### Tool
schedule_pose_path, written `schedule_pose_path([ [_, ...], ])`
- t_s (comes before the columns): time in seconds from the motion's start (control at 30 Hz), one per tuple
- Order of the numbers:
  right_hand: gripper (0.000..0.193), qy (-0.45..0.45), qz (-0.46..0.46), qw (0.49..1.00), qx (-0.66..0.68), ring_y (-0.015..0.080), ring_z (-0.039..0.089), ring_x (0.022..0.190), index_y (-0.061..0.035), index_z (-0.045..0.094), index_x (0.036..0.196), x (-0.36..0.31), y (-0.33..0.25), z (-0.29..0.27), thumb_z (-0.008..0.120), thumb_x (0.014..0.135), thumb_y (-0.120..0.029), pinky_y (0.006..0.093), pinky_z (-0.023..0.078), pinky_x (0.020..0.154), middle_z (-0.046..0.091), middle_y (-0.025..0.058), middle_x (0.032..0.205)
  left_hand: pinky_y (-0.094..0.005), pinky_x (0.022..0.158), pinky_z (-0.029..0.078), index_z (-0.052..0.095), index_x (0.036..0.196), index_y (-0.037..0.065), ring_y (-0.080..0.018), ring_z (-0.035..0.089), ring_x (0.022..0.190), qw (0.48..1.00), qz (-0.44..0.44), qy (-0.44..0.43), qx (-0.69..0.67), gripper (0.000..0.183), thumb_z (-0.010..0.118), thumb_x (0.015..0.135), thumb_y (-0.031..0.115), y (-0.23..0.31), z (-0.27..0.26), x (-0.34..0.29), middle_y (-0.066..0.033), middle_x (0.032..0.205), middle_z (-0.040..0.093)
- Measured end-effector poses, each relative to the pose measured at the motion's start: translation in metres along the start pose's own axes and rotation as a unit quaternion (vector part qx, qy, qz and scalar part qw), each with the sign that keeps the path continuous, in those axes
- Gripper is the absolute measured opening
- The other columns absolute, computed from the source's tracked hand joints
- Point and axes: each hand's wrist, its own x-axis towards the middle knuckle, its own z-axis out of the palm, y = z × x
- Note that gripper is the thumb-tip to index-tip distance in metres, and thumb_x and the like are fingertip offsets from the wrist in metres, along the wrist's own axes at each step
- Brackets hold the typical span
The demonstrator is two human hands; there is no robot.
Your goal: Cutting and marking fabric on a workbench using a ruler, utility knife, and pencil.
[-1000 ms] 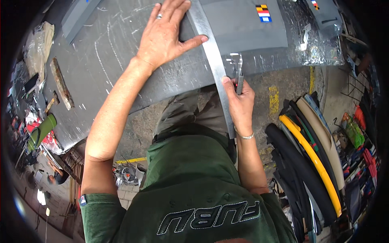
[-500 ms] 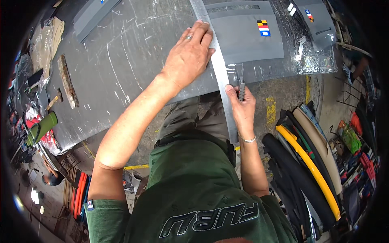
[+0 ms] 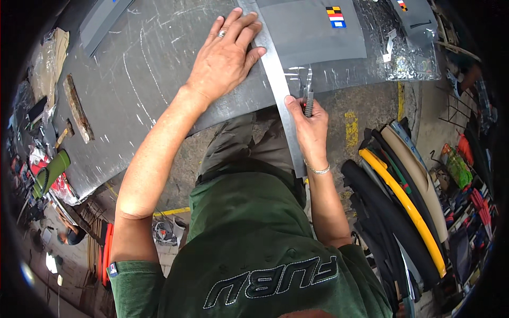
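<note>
Left hand (image 3: pixel 220 63): shifted a little left against the ruler (image 3: pixel 275 77) since half a second ago; its fingers are now spread, thumb and index at the ruler's left edge.
Right hand (image 3: pixel 313 127): fingers wrapped around the cutter (image 3: pixel 308 103), thumb pressing the ruler.
Ruler: along the left side of the grey sheet (image 3: pixel 307 45), near end jutting past the tabletop (image 3: pixel 164 69).
Steady hold: I'd press evenly with both hands so the ruler can't pivot, keeping left fingertips off its right edge, the cutter's side.
Left side: wood (image 3: pixel 78 108) and hammer (image 3: pixel 65 132), well apart from the hands.
Right side: plastic bag (image 3: pixel 411 69) beyond the sheet; yellow roll (image 3: pixel 405 206) off the tabletop.
In the way: the jutting ruler end, near the body, might get bumped.
</note>
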Motion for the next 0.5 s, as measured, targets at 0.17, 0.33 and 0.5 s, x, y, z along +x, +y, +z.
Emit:
schedule_pose_path([
  [0.17,0.028,0.004,0.011,1.0,-0.013,0.0022,0.039,0.065,-0.005,0.064,0.079,-0.001,-0.002,-0.002,0.082,0.092,-0.022,0.0231,0.032,0.057,0.05,-0.0098,0.07,-0.0484,0.12,0.035,0.048,0.143,-0.003,-0.0378,0.041,0.145,0.99,-0.034,-0.111,-0.076,0.071,0.069,0.094,0.043,0.001,-0.035,0.023,-0.0189,0.151,0.046],
  [0.33,0.028,-0.003,0.005,1.0,-0.016,0.0023,0.038,0.064,-0.0052,0.064,0.079,-0.001,-0.005,0.0,0.082,0.092,-0.022,0.0235,0.031,0.057,0.049,-0.0098,0.069,-0.0442,0.117,0.039,0.043,0.14,-0.013,-0.0443,0.047,0.138,0.99,-0.039,-0.124,-0.055,0.073,0.074,0.091,0.03,0.008,-0.044,0.032,-0.0307,0.148,0.044],
  [0.5,0.03,-0.004,0.005,1.0,-0.001,0.0028,0.038,0.064,-0.0046,0.064,0.077,-0.001,-0.004,-0.001,0.082,0.092,-0.022,0.0239,0.031,0.057,0.049,-0.0095,0.069,-0.0435,0.118,0.039,0.042,0.14,-0.015,-0.0454,0.045,0.139,0.983,-0.044,-0.166,-0.06,0.072,0.072,0.092,0.029,0.012,-0.05,0.038,-0.0333,0.148,0.042],
])
